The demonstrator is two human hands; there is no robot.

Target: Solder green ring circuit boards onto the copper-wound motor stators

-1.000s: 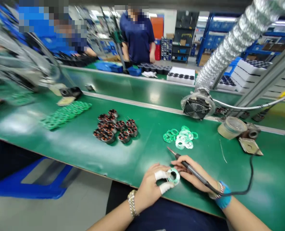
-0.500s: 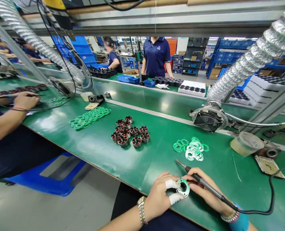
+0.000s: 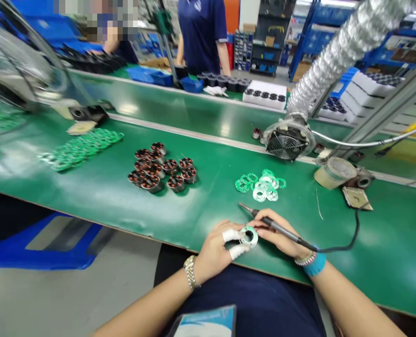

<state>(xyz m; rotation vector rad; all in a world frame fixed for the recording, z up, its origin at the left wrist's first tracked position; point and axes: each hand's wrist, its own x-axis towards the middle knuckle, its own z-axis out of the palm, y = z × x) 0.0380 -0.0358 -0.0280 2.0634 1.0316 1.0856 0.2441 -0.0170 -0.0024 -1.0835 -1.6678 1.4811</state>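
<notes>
My left hand [image 3: 216, 248], with white tape on two fingers, grips a ring-shaped part with a green and white face [image 3: 252, 238] at the table's front edge. My right hand [image 3: 278, 234] holds a soldering iron [image 3: 276, 226] whose tip points to the upper left; its fingertips are beside the ring part. Behind my hands lies a loose pile of green rings [image 3: 266, 185]. Further left, several copper-wound motor cores [image 3: 155, 169] stand in a cluster. Whether the right fingertips touch the ring is hard to tell.
A fan with a silver duct [image 3: 285, 142] stands behind the rings. A round tub [image 3: 335, 173] and a sponge tray [image 3: 357, 198] are at the right. Stacked green boards [image 3: 83, 147] lie at the left. The iron's cable runs right. A person in navy [image 3: 202, 35] stands beyond the bench.
The view has tilted down and turned, so the bench contents appear higher and further left. Both hands keep their holds on the ring part and the iron. The neighbour's arm has left the view.
</notes>
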